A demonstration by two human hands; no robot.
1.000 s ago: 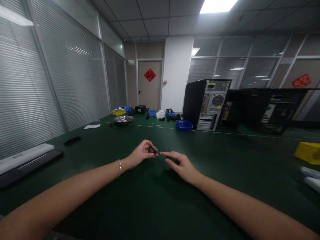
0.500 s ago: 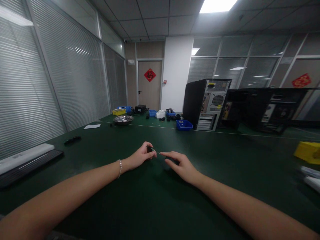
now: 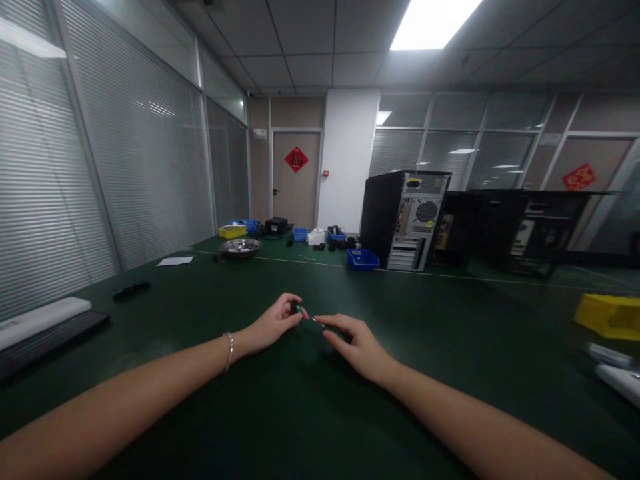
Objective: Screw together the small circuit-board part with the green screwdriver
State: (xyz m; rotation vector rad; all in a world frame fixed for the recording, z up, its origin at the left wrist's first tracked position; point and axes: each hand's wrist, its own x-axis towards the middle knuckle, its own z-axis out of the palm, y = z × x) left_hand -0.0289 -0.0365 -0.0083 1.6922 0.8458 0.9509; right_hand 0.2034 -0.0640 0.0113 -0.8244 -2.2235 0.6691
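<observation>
My left hand, with a bracelet at the wrist, is closed around a small dark piece with a bit of green at its edge. Its exact kind is too small to make out. Opposite it, my right hand is wrapped round a screwdriver. The thin metal shaft points left toward the piece, and the dark handle is mostly covered by my palm. Whether the tip touches the piece I cannot tell. Both hands are just above the green tabletop.
Farther back stand a metal bowl, a blue bin and a black computer tower. At left lie a keyboard, a dark object and white paper. A yellow bin sits at right.
The view has tilted up and turned slightly right. My two hands keep hold of the small piece and the screwdriver; more green shows on the piece now.
</observation>
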